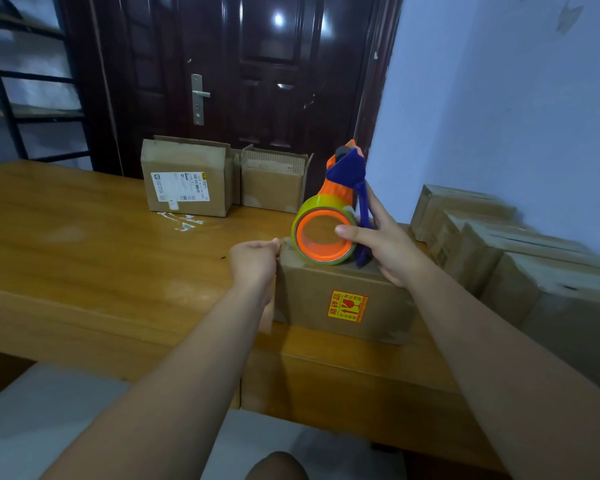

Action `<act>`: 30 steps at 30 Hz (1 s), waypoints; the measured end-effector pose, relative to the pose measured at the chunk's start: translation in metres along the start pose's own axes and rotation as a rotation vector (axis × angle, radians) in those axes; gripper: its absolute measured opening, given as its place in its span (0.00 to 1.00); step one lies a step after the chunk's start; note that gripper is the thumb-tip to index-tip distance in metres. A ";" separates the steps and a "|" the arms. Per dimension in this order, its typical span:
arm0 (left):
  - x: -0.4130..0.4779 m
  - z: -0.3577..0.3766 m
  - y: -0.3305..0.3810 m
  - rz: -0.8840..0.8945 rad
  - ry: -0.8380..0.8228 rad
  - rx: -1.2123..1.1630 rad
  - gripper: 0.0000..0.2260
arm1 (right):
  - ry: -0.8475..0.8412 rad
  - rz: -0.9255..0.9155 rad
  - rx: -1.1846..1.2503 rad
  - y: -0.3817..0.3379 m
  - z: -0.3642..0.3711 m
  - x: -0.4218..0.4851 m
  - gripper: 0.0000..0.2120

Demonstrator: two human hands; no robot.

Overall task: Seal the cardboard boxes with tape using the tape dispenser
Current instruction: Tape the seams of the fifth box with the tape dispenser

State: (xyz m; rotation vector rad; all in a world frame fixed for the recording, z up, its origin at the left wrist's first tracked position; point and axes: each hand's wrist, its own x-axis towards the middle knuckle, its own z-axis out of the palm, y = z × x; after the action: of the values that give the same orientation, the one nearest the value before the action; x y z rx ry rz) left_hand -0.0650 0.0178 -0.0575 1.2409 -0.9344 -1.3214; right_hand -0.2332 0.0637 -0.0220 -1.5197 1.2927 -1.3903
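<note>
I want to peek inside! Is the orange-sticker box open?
Shut: the box has its top flat under the tape dispenser.

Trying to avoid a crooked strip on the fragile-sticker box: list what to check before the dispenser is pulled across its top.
1. Anchor: left hand pinches at the top left edge of the box, apparently on the tape end: ok.
2. Tape end actually stuck to the cardboard: cannot tell, too faint.
3. Grip: right hand holds the tape dispenser, thumb across the core of the roll: ok.
4. Dispenser resting on the box top: ok.
5. Tape remaining on the roll: ok.
6. Top flaps shut flat: cannot tell, seen nearly edge-on.
</note>
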 end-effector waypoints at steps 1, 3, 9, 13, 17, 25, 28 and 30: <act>-0.001 0.000 -0.001 -0.011 -0.005 0.002 0.03 | -0.002 -0.002 0.001 0.000 0.000 0.000 0.48; -0.001 0.001 -0.003 -0.030 -0.012 -0.011 0.03 | -0.007 -0.006 0.001 0.001 0.000 0.000 0.48; 0.008 0.004 -0.017 -0.294 -0.073 -0.120 0.09 | -0.009 -0.001 0.007 0.002 0.000 0.001 0.47; 0.016 0.001 -0.041 -0.199 0.005 -0.068 0.09 | -0.002 -0.001 0.010 0.002 -0.001 0.000 0.47; 0.011 -0.004 -0.034 0.059 -0.049 -0.209 0.10 | -0.002 -0.004 0.005 0.003 0.000 -0.001 0.47; 0.018 -0.016 -0.022 0.053 -0.309 -0.264 0.13 | 0.018 -0.004 -0.006 0.002 0.002 -0.002 0.47; 0.020 -0.017 -0.030 0.085 -0.289 -0.251 0.09 | 0.023 -0.001 -0.002 0.002 0.002 -0.002 0.47; 0.019 -0.014 -0.032 0.121 -0.251 -0.210 0.07 | 0.027 0.004 0.000 0.001 0.002 -0.003 0.46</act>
State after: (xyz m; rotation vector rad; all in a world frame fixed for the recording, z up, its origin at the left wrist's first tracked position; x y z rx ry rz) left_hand -0.0548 0.0058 -0.0944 0.8585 -0.9999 -1.4592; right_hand -0.2316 0.0658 -0.0241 -1.5021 1.3115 -1.4126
